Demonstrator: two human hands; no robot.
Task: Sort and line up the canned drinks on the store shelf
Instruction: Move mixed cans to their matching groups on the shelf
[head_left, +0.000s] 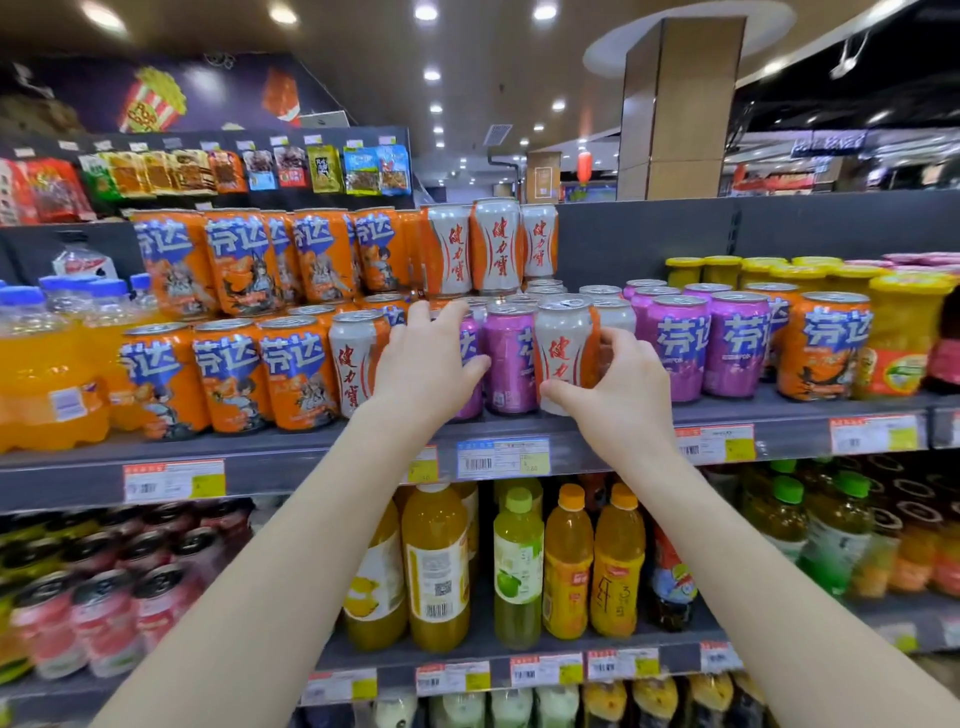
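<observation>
Cans stand along the grey shelf. At the left of the front row are orange cans, then a white-and-orange can. My left hand grips a purple can that it mostly hides. Beside it stands another purple can. My right hand grips a white-and-orange can by its right side, thumb across the base. Further right are purple cans and an orange can. Stacked on top are orange cans and white-and-orange cans.
Orange soda bottles crowd the shelf's left end, yellow-lidded jars the right end. Juice bottles and red cans fill the shelf below. Snack packets hang above. Price tags line the shelf edge.
</observation>
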